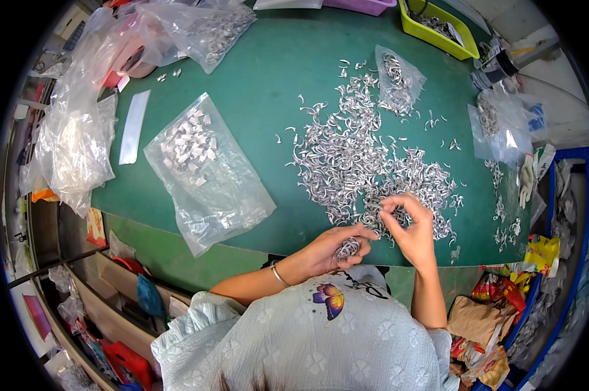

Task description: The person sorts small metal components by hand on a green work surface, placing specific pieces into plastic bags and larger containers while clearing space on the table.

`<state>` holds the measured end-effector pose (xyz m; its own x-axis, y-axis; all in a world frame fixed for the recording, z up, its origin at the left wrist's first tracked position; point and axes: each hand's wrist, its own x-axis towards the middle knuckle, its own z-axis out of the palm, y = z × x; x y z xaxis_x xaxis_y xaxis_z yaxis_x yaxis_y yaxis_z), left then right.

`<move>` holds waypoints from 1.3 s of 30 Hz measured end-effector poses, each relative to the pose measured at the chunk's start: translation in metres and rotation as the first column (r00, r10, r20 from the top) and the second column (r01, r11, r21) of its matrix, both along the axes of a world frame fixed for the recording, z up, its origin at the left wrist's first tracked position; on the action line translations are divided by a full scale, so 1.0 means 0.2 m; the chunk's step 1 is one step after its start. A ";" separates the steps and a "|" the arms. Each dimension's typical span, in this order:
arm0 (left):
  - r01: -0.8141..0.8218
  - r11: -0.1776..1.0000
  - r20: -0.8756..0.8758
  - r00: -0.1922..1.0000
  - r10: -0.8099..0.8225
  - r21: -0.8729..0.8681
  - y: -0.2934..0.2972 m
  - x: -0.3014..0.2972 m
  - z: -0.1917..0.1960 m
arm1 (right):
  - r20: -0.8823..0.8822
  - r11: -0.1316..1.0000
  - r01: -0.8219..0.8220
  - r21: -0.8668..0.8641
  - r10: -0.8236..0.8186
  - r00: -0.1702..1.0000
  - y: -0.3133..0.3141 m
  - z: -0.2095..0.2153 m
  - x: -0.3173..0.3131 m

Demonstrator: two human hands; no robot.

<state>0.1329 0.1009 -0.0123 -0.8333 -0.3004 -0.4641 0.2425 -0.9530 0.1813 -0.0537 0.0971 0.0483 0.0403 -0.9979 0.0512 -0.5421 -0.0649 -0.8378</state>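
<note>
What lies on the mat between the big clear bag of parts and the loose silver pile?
Bare green mat separates the clear bag from the silver pile, per the head view.

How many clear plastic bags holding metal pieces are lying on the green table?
4: top-left bag, centre-left bag, small bag above the loose pile, right-edge bag. Others may be hidden.

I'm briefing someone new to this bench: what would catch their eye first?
A wide heap of small silvery curved metal pieces sprawls across the green table, right of centre. At its near edge the left hand cups a handful while the right hand picks among them. Left lies a clear bag of similar pieces.
</note>
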 end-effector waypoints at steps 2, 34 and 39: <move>-0.037 0.999 -0.002 0.999 0.037 0.021 -0.01 0.00 0.04 | 0.021 0.991 -0.130 -0.022 0.130 0.991 0.02 0.01 -0.01; -0.157 0.988 -0.085 0.984 0.157 0.008 -0.10 0.00 0.01 | -0.163 0.982 -0.013 -0.189 -0.019 0.986 -0.63 -0.29 -0.10; -0.153 0.988 -0.090 0.984 0.153 0.002 -0.11 0.00 0.01 | -0.403 0.968 -0.190 -0.165 0.110 0.908 -0.71 -0.45 -0.01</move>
<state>0.1331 0.0794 -0.0103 -0.8154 -0.4297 -0.3879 0.4011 -0.9025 0.1566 -0.0562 -0.0453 -0.0413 0.2453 -0.9498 0.1941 -0.7922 -0.3118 -0.5246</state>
